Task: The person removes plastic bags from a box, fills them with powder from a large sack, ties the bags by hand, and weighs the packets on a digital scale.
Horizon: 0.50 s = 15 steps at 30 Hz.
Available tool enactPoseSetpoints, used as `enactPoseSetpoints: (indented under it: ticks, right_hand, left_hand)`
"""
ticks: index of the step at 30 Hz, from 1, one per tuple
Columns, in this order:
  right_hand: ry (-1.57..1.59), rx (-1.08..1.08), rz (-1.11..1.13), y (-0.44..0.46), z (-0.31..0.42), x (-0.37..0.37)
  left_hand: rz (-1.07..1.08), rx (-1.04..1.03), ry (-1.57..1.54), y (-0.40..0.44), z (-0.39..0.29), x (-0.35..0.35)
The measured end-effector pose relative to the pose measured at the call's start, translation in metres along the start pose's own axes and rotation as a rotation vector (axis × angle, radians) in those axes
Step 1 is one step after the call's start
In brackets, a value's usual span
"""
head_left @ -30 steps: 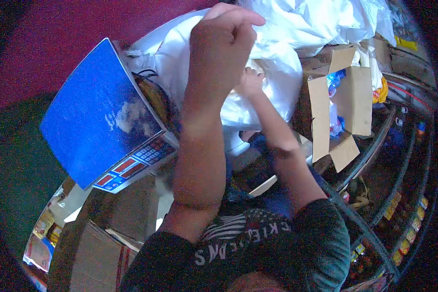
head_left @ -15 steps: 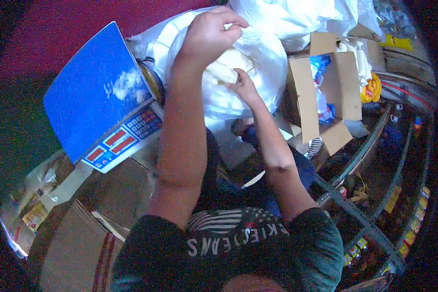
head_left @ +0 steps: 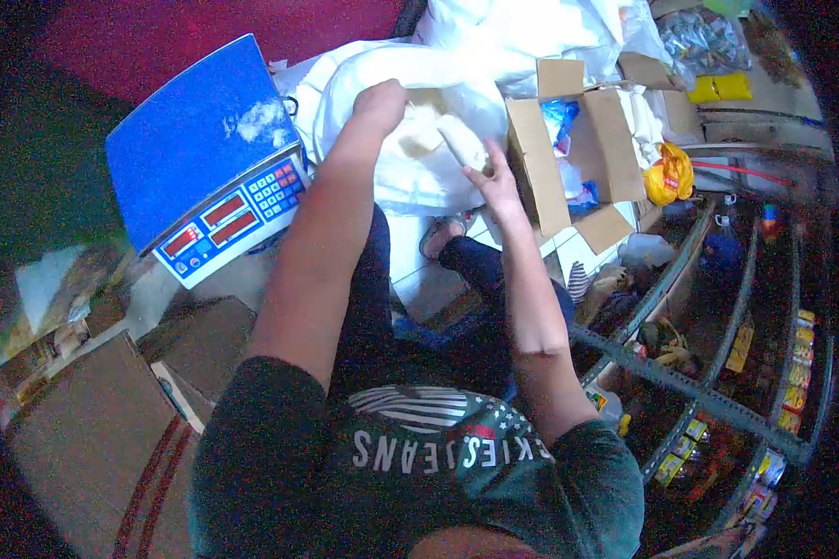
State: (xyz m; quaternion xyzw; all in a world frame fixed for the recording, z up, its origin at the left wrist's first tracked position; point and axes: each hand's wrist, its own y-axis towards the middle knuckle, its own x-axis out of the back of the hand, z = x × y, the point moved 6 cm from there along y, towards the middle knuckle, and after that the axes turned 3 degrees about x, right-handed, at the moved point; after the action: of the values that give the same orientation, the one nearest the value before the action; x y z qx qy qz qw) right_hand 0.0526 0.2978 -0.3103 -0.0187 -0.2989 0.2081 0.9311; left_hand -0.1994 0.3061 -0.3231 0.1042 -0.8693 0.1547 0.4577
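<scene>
My left hand [head_left: 379, 104] is closed over the left part of a large open white sack [head_left: 345, 79]; what its fingers grip is too small to make out. White powdery stuff [head_left: 415, 140] lies inside the sack. Over the sack's right side, my right hand [head_left: 496, 182] has its thumb and fingers around the lower end of a slim, filled white bag [head_left: 460, 143], which tilts up to the left. The bag's upper end is near the left hand, but a gap shows between them.
A blue-topped digital scale [head_left: 196, 140] with red displays stands at left. To the right is an open cardboard box [head_left: 541, 177] with blue and clear plastic. Beyond are a yellow bag [head_left: 669, 174] and metal shelving [head_left: 699, 396]. Cardboard [head_left: 93, 447] lies lower left.
The view has shifted, showing more floor and shelving. My left hand has come down from above the sack to its left part. The slim white bag in my right hand now shows more clearly.
</scene>
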Motion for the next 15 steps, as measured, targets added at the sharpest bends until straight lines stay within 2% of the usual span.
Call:
enactPoseSetpoints:
  ticks: [3, 5, 9, 11, 12, 15]
  right_hand:
    - [0.076, 0.104, -0.004, 0.003, 0.014, 0.008]
    - [0.029, 0.211, -0.024, 0.007, 0.029, 0.012]
    - [-0.154, 0.145, -0.022, 0.006, 0.047, 0.019]
    - [-0.069, 0.078, 0.019, 0.006, 0.055, 0.02]
    - [-0.026, 0.044, 0.044, 0.007, 0.057, 0.017]
    - [-0.055, 0.21, 0.042, 0.017, 0.051, 0.017]
  left_hand:
    - [-0.052, -0.042, -0.083, -0.011, -0.024, 0.006]
    - [-0.02, -0.166, -0.013, -0.01, -0.037, 0.002]
    - [-0.061, -0.359, -0.034, -0.018, -0.06, 0.01]
    - [-0.077, -0.41, -0.048, -0.012, -0.058, -0.003]
    - [-0.086, -0.431, -0.053, -0.007, -0.054, -0.01]
    - [-0.062, -0.347, -0.194, -0.016, -0.053, 0.001]
